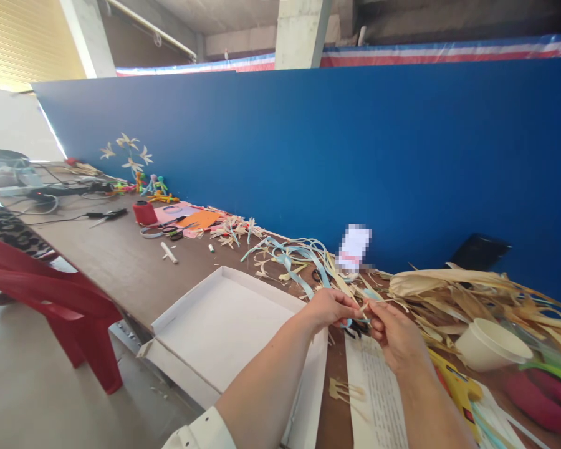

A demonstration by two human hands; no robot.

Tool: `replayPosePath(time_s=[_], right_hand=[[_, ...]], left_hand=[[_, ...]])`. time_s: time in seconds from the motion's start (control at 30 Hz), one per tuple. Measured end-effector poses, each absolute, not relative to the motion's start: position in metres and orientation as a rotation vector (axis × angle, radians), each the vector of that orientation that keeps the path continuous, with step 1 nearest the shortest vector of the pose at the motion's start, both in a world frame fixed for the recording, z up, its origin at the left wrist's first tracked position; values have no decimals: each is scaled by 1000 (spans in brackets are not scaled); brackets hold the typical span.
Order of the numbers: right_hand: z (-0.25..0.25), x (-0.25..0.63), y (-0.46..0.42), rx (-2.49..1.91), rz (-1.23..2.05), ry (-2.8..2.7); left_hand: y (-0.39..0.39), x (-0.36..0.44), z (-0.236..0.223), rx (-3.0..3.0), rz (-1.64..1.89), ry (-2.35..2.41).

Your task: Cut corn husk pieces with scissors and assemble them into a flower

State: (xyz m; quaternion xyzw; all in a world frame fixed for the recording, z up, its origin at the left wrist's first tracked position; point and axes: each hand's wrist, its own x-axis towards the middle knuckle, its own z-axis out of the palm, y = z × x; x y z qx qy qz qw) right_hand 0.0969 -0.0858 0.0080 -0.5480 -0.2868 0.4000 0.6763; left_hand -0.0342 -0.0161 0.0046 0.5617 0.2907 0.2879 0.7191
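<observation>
Above the table, my left hand point(333, 308) and my right hand point(395, 329) are close together, fingers pinched. Between their fingertips is a thin pale strip of husk point(364, 310), small and partly covered by the fingers. Just beyond lie loose light-blue and cream strips point(303, 259) in a tangle. Dried corn husks point(430, 284) are heaped past my right hand. Beneath my hands a black-handled tool, perhaps scissors point(355, 327), is mostly hidden. A printed sheet point(376, 390) lies under my right forearm, with a few small cut husk pieces point(343, 390) at its edge.
An open white box point(243, 330) sits under my left arm. At right are a yellow glue gun point(455, 390) and a cream cup point(490, 346). Farther left lie scissors point(175, 232), a red thread spool point(144, 213) and husk flowers point(129, 149). A blue partition point(271, 137) backs the table.
</observation>
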Motion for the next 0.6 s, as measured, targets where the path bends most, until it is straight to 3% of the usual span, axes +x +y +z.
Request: replayPosePath(time_s=[0.6], right_hand=[[11,99,-85,-1227,870,-585]], left_hand=[[-20,-29,13,1109,712,722]])
